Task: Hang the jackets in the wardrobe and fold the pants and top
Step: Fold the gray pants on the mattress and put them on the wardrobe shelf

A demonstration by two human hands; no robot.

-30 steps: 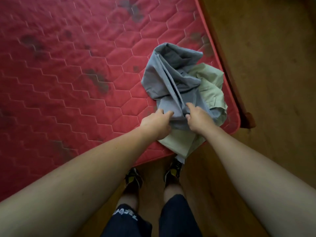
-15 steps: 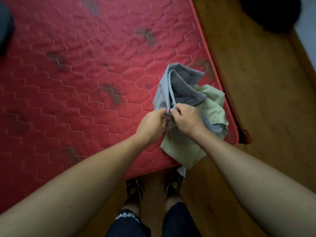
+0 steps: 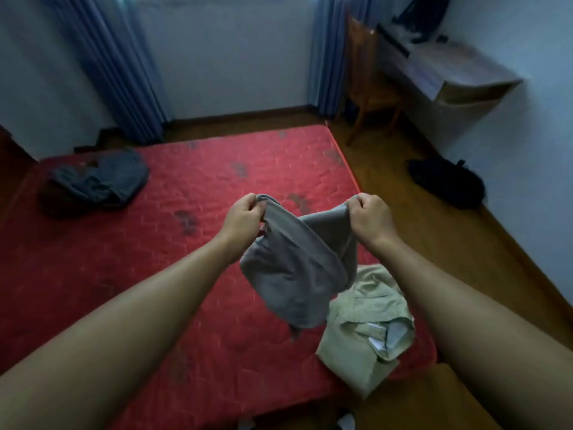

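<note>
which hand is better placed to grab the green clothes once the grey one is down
Probably the right. The green clothes lie at the near right corner of the mattress, on the side of the right hand. The left hand, which also grips the grey garment, would have to reach across.

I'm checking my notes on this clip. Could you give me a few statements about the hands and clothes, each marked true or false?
1. The left hand and the right hand both grip the grey garment. True.
2. The pale green garment lies crumpled on the mattress. True.
3. The grey garment lies flat on the mattress. False: it hangs in the air from both hands.
4. The dark clothes pile touches the pale green garment. False: it lies at the mattress's far left, well apart.
</note>
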